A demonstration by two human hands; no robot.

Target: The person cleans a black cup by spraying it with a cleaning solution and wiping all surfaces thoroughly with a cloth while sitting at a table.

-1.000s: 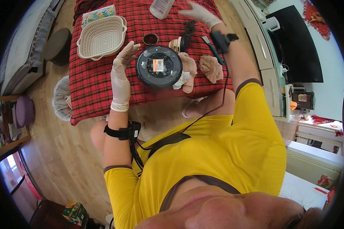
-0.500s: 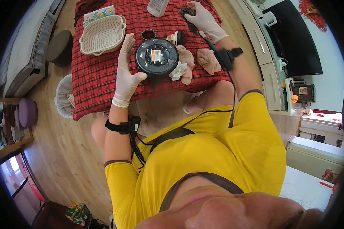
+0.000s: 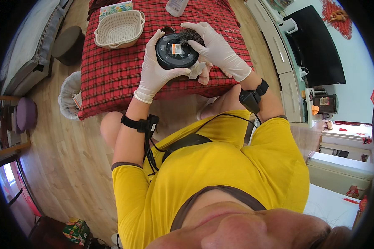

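My left hand (image 3: 154,74), in a white glove, grips a black round object (image 3: 170,61) by its side, thumb along the near rim. Its flat face is turned up, looks wet, and bears a small white and orange label in the middle. My right hand (image 3: 214,46), gloved too, pinches a dark steel wool scrubber (image 3: 191,37) against the far right part of that face. A dark ring (image 3: 168,30) lies on the table just beyond the black object. Crumpled white tissue (image 3: 196,69) and a pinkish cloth (image 3: 205,74) show beneath my right hand.
The table has a red plaid cloth (image 3: 112,76). A cream plastic basket (image 3: 119,29) stands at the far left, before a flowered tissue box (image 3: 114,9). A clear bottle (image 3: 176,7) stands at the back. Left of the table are a lined bin (image 3: 69,93) and a brown stool (image 3: 68,45).
My right hand has brought the steel wool from the table's far right to the black object. My left hand has closed round that object and shifted it slightly right.
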